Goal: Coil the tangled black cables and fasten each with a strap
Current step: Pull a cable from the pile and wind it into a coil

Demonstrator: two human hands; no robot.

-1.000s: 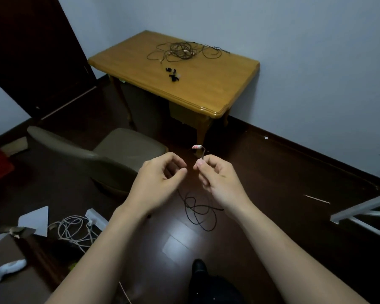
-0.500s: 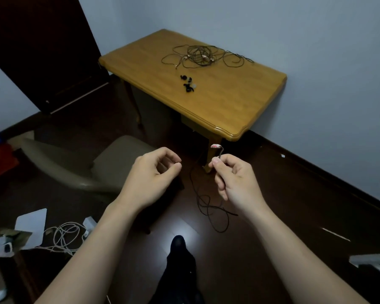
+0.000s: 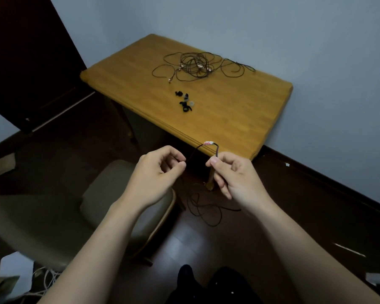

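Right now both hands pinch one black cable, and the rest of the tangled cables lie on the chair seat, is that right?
No. In the head view the tangled cables lie on the wooden table, not on the chair seat. The left hand and right hand do pinch one black cable.

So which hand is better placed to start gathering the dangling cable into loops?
Probably left. The left hand pinches the black cable where the slack drops away, while the right hand anchors the tagged end.
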